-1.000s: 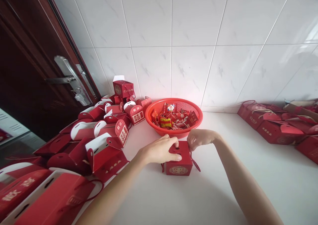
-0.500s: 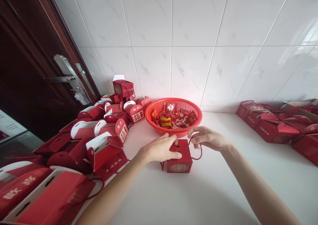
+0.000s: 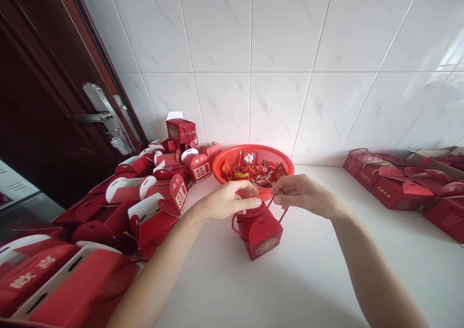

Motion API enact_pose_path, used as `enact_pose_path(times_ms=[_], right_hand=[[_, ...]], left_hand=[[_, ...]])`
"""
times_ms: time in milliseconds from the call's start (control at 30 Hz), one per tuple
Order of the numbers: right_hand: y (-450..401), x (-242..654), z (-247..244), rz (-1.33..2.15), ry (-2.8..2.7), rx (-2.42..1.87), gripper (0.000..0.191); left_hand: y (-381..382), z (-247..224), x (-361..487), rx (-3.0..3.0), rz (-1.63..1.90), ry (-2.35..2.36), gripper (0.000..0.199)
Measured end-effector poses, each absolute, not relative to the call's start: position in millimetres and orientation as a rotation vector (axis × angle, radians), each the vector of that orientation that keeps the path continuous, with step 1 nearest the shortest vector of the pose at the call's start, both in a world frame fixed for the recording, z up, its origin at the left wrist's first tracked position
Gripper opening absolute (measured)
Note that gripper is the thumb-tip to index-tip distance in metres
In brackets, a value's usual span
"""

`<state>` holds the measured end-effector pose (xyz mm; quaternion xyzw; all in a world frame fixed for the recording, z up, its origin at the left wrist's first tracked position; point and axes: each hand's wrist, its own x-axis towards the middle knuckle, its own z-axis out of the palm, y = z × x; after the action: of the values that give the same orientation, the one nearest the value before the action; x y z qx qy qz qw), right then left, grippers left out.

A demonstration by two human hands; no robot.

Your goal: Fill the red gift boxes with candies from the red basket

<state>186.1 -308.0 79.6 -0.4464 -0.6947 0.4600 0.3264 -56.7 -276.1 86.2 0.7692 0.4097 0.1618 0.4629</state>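
- Toward the back edge of the white desk point(image 3: 308, 275), just in front of the red basket point(image 3: 253, 147), was the small red box point(image 3: 264, 225).
- The right hand point(image 3: 313, 197) pinched the right cord point(image 3: 283, 215) between thumb and fingertips; the left hand point(image 3: 221, 203) curved over the lid, whether pinching it I couldn't tell.
- A one-sided pull on that cord could have tipped or twisted the box, the left fingers seeming to brace only its top.
- The thin cord might have slipped out too, the pinch being so small, or the basket been nudged, being so near.
- The medallion end point(image 3: 267, 246) faced the desk's front edge, turned somewhat right; the long axis seemed to run back and slightly left.
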Motion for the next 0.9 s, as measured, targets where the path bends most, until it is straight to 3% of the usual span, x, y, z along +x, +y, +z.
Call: enact_pose_path(times_ms=[167,367,500,733,900], right_hand=[[-307.3,180.3,85.0,1.153,-1.848,-1.219,0.028],[-308.5,174.7,87.3,1.044,-1.836,-1.264,0.029],[-313.0,173.5,89.2,1.035,-1.738,-1.224,0.026],[-318.9,161.9,92.7,1.089,-1.605,-1.175,0.043],[-314.2,154.0,86.5,1.037,-1.419,-1.164,0.036]], left_hand=[[-276.4,94.2,-58.7,1.539,0.625,0.739,0.032],[-278.6,88.2,-50.3,1.339,0.807,0.575,0.032],[-283.5,86.7,-44.3,1.324,0.842,0.502,0.031],[-287.4,81.9,-39.7,1.412,0.833,0.412,0.030],[-289.7,76.7,-37.3,1.615,0.913,0.505,0.039]])
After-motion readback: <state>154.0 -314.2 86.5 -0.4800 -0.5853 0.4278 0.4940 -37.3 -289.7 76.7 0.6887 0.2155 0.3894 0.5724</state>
